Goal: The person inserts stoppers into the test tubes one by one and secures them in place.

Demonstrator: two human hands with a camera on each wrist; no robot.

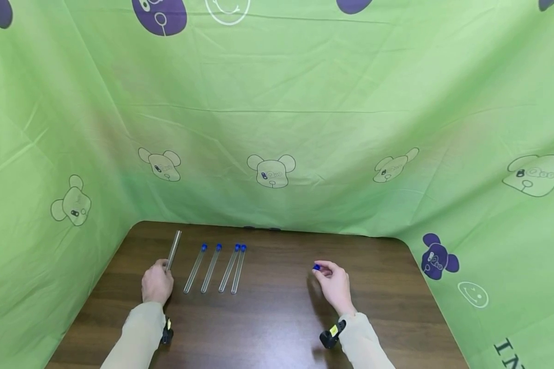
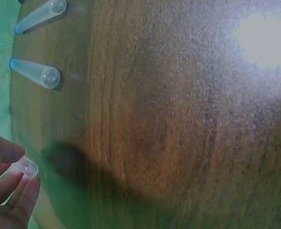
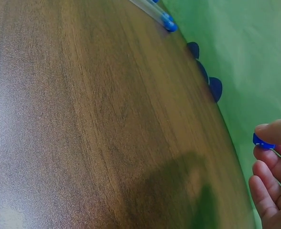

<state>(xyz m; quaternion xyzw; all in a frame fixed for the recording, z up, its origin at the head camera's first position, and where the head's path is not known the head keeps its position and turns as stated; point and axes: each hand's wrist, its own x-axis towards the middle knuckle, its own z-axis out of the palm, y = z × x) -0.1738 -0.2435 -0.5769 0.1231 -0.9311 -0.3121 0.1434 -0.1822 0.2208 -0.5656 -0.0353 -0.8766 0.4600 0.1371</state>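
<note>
At the left of the table my left hand grips an uncapped clear test tube near its lower end. In the left wrist view the rounded bottom of that tube pokes out between thumb and fingers. Over the right half of the table my right hand pinches a small blue cap between thumb and fingertips. The right wrist view shows the same blue cap, the other fingers loosely bent below it. Several test tubes with blue caps lie side by side just right of my left hand.
The brown wooden table has rounded back corners. A green printed cloth hangs behind it and along both sides. The two rightmost capped tubes lie close together at their capped ends. Each wrist wears a black camera.
</note>
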